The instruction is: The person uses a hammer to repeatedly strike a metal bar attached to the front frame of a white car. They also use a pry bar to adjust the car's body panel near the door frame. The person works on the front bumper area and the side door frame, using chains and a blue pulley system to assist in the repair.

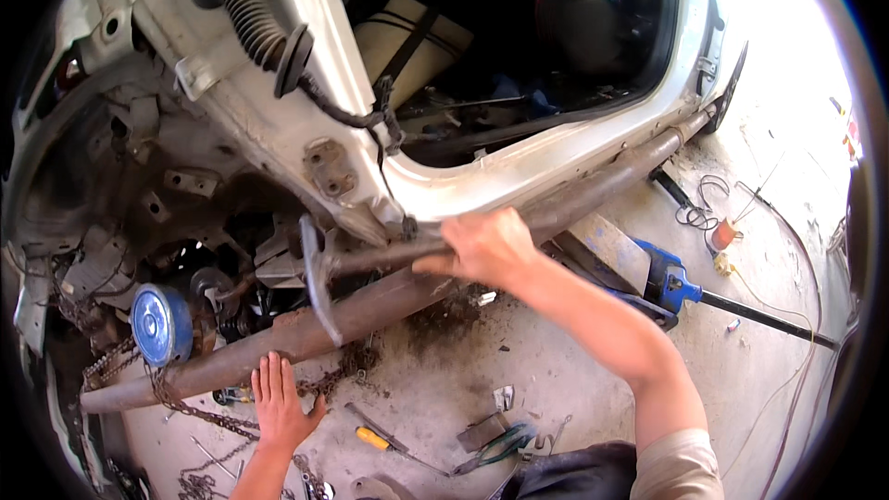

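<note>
Pale concrete floor (417, 417): my right grip (491, 245) clenches grey curved-headed metal hammer (361, 260), left grip (282, 412) splayed flat against long brown metal pipe (394, 304), likely for steadying.

Making out no legible text, label, brand, number or sign; finding only pale marks (152, 323), too blurred for reading, on the blue disc (160, 326).
</note>
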`<state>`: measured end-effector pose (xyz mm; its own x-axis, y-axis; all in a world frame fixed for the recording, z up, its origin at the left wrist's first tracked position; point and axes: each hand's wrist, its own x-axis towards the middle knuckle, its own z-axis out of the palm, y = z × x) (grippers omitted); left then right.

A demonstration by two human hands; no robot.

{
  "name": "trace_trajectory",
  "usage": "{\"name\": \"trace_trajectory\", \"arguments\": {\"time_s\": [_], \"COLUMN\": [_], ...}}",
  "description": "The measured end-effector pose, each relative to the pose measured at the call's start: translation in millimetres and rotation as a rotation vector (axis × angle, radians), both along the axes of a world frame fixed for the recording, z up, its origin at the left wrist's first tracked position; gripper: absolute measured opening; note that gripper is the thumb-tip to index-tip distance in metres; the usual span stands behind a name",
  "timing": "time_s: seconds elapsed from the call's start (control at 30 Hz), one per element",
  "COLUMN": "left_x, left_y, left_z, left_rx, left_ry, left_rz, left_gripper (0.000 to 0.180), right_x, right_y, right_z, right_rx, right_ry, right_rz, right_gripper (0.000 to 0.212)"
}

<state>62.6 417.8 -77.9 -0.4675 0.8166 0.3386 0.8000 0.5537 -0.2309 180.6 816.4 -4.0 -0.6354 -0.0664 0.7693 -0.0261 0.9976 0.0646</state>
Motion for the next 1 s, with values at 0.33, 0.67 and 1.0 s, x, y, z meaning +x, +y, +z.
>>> {"name": "trace_trajectory", "arguments": {"time_s": [0.33,0.67,1.0], "left_x": [18,84,47], "left_y": [29,254,397], "left_z": [15,66,171], "left_rx": [0.034,0.856,1.066], "left_ry": [0.024,-1.048,-1.307], "left_rz": [-0.199,-0.273,-0.199], "left_gripper": [0.092,0.053,0.044], "right_x": [139,253,311], "right_y": [-27,-52,-46], "right_z": [-99,-245,-312], "right_rx": [-0.443,-1.173,-0.987], "right_ry": [-0.096,-0.216,-0.616], "right_rz": [0.117,-0.650,-0.856], "right_gripper": [0.049,0.035,0.041]}}
